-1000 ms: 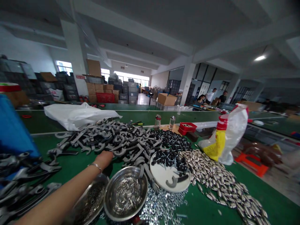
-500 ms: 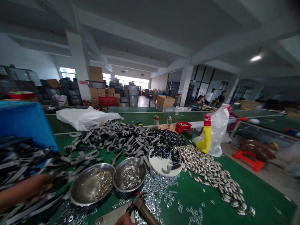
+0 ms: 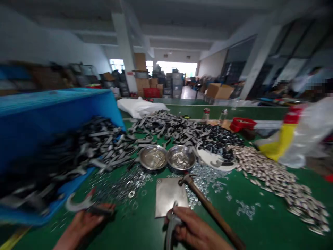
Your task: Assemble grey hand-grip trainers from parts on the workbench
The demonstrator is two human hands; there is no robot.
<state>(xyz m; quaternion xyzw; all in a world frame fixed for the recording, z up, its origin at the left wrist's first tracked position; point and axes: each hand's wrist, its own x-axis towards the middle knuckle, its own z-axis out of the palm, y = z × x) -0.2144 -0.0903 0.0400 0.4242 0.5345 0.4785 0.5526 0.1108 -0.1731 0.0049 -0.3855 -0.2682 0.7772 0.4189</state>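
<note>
— Two big things frame the scene, the green table (image 3: 260, 222) and the blue bin (image 3: 52, 114). How do they sit?

— The bin lies tipped over on the person's left. Dark metal parts (image 3: 104, 146) spill from its mouth across the table toward the middle.

— Next in size is the hammer (image 3: 208, 208). Which way does it run?

— It lies flat, with its long axis on a diagonal. The head is far and to the left, just beside the far right corner of the metal plate (image 3: 169, 194). The wooden handle comes near and to the right, passing close along the outer side of the right hand (image 3: 196, 231). Whether handle and hand touch cannot be told.

— And the plate itself?

— It lies flat, straight ahead of the person, between the two hands. It is much nearer the right one, which sits just at its near edge. The left hand (image 3: 83, 222) is well off to the plate's left.

— What does each hand have?

— The right hand is curled closed around a grey metal piece (image 3: 170, 225). The piece stands out of the fist, and its far tip reaches the plate's near edge. The left hand is palm down with its fingers folded over a hook-shaped part (image 3: 75, 205). The curved end of the hook pokes out to the left, toward the bin. That side is blurred, so how firm the hold is cannot be judged.
</note>
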